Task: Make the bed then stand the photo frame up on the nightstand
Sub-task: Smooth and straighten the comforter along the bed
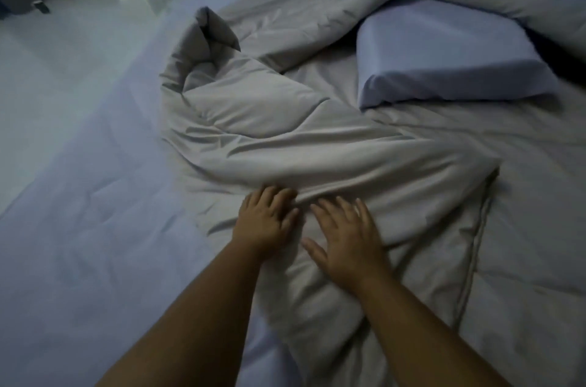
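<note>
Pressing the rumpled grey duvet, left hand curled, right hand fingers spread flat.

Lavender-sheeted bed, rumpled grey duvet, lavender pillow

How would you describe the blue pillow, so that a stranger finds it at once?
On the bed, look past the crumpled grey duvet, to the right of its bunched peak. The blue pillow lies there: smooth and block-shaped, unlike the wrinkled grey fabric around it.
</note>
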